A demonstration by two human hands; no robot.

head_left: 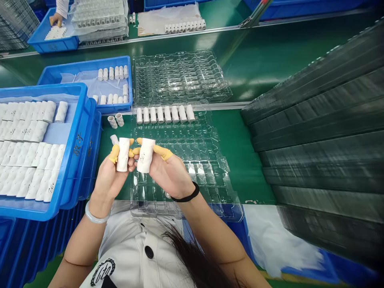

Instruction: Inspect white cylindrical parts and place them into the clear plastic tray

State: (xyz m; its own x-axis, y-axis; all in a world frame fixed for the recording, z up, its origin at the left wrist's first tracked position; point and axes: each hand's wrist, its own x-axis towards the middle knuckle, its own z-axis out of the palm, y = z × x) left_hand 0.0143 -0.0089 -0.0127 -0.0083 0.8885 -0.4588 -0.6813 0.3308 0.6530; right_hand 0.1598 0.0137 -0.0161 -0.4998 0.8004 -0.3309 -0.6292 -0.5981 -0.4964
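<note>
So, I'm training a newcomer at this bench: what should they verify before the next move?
1. Left hand on matte white cylinder: ok, pinched between the fingers.
2. Right hand on second white cylinder: ok, pinched likewise.
3. Yellow rubber finger cots: ok, worn on both hands.
4. Printed marks on both cylinders: cannot tell, too small to read.
5. Row of seven white cylinders in clear plastic tray: ok, side by side.
6. Two hollow white tubes on green bench: not ok, outside the tray.

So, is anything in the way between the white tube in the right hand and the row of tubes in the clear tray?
Nothing visible blocks it. The white tube in the right hand is over the clear plastic tray, and only the tray's moulded pockets lie before the row of tubes.
</note>
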